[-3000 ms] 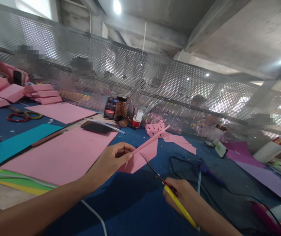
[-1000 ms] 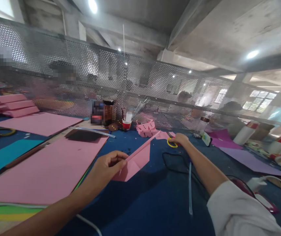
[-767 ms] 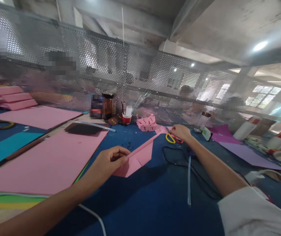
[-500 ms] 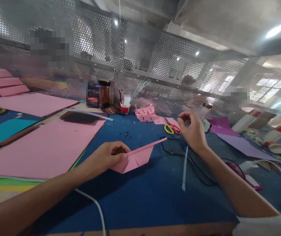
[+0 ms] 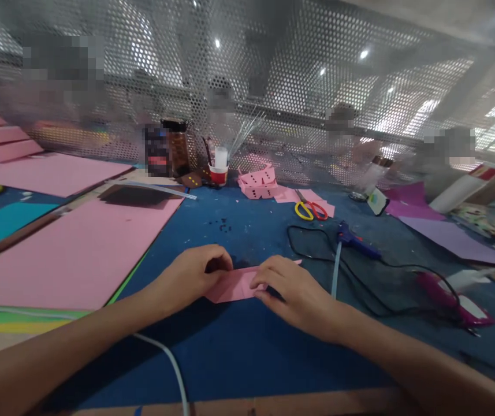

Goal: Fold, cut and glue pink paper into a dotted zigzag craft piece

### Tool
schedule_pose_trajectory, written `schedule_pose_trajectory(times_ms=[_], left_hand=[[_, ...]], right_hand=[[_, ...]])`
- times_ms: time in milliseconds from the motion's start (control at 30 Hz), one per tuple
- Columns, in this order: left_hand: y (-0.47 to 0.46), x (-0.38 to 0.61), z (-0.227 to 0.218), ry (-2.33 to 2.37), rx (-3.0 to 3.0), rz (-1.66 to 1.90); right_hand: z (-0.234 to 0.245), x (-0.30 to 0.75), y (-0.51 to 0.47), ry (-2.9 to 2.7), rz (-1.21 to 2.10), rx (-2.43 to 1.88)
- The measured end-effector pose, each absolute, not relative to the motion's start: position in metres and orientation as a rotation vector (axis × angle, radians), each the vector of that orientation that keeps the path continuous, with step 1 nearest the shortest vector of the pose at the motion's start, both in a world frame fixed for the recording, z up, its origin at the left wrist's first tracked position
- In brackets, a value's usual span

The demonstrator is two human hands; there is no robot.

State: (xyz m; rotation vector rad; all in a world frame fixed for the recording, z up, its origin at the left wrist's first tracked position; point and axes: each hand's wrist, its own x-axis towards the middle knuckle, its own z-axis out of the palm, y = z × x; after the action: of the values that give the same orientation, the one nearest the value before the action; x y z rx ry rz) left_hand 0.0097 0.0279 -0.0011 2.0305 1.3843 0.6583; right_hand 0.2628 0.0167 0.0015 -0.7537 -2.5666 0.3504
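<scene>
A folded pink paper piece (image 5: 234,285) lies low over the blue table mat (image 5: 247,352) in front of me. My left hand (image 5: 195,274) pinches its left end with thumb and fingers. My right hand (image 5: 293,292) grips its right end, fingers curled over the paper. The paper's middle shows between the two hands; its ends are hidden under the fingers. Yellow and red handled scissors (image 5: 310,209) lie on the mat farther back, apart from both hands.
A large pink sheet (image 5: 78,248) lies at the left over green and teal sheets. A blue glue gun (image 5: 351,237) with black cord sits at right, near a magenta tool (image 5: 450,297). Jars, a red cup (image 5: 219,173) and pink cutouts (image 5: 258,182) stand by the perforated metal screen. Purple paper (image 5: 450,234) is far right.
My right hand laid the scissors on the mat far back, then came back and took the pink paper's right end. The paper dropped lower toward the mat.
</scene>
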Motion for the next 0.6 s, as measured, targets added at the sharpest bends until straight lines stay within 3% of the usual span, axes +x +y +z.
schedule_pose_trajectory(times_ms=[600], left_hand=[[0.021,0.005,-0.009,1.251,2.373,0.667]], right_hand=[[-0.002,0.254,0.018,-2.687,0.278,-0.794]])
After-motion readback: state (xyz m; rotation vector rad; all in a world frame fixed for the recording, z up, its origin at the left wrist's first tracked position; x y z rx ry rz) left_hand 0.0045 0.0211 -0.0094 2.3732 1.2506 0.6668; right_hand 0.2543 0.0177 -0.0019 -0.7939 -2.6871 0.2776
